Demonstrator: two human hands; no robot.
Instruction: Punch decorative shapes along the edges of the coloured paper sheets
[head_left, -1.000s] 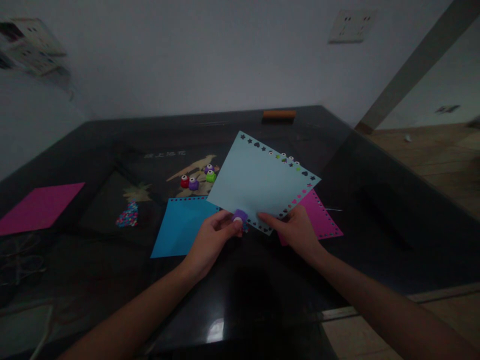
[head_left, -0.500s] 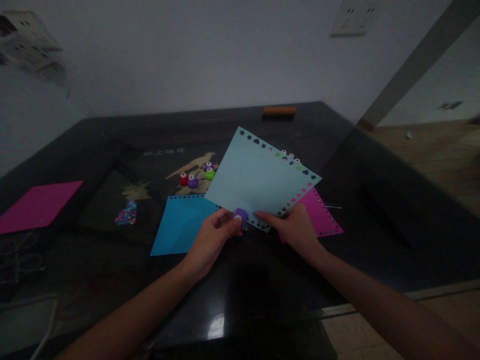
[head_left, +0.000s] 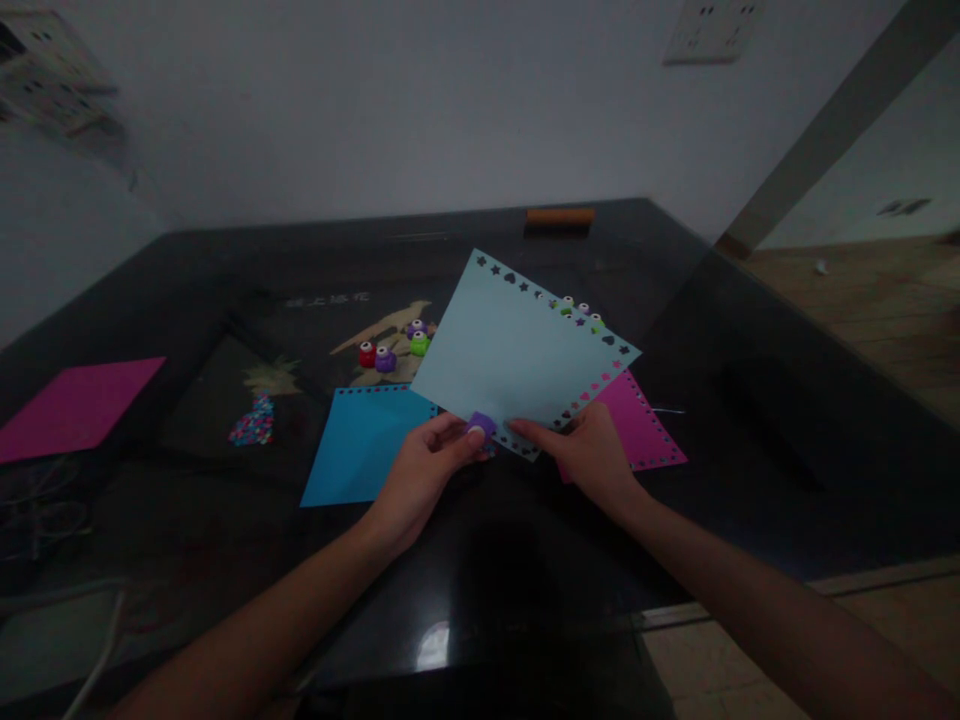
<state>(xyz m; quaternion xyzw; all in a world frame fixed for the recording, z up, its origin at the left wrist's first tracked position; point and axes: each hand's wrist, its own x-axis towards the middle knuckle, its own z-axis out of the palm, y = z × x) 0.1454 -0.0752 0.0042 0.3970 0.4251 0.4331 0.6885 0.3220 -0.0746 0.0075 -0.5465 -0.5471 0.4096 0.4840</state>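
A pale blue sheet of paper (head_left: 517, 345) is held tilted above the table, with star, heart and flower holes punched along its edges. My left hand (head_left: 431, 465) is closed around a purple craft punch (head_left: 481, 426), its thumb on the white button; the punch sits at the sheet's near edge. My right hand (head_left: 592, 445) pinches the same sheet near its lower right edge, thumb on top. Below lie a blue sheet (head_left: 360, 445) at left and a pink sheet (head_left: 645, 430) at right, both with punched borders and partly covered.
Several punches, among them a red punch (head_left: 367, 355) and a green punch (head_left: 419, 344), stand behind the blue sheet; others show past the pale sheet. Paper confetti (head_left: 253, 424) lies in a small heap. Another pink sheet (head_left: 79, 405) is far left, and an orange-brown bar (head_left: 559, 217) is at the back.
Both hands keep their hold on the pale sheet and the punch. The whole view has shifted very slightly; little else differs.
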